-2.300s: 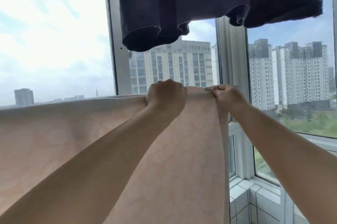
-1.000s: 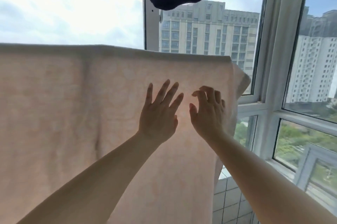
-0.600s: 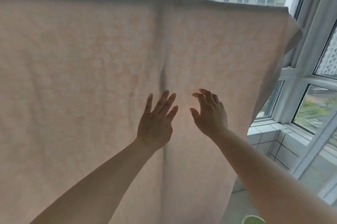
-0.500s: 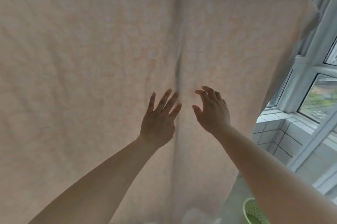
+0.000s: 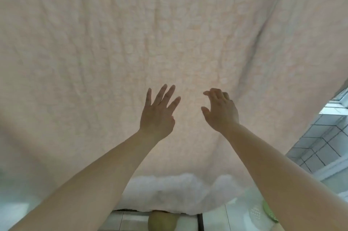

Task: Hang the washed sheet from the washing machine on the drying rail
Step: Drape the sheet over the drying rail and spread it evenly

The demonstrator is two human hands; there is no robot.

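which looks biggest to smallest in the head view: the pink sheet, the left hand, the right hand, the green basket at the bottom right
1. pink sheet, fills most of the view
2. left hand and right hand, look about alike, so no ranking
3. green basket, only a sliver shows, so its true size is unsure

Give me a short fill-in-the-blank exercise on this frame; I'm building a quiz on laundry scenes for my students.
1. Both hands are raised in front of the hanging ____, which fills most of the view.
2. The left hand has its fingers ____, gripping nothing.
3. The wall at the lower right is covered in white ____.
4. The right hand holds ____.

Missing words: sheet; spread; tiles; nothing
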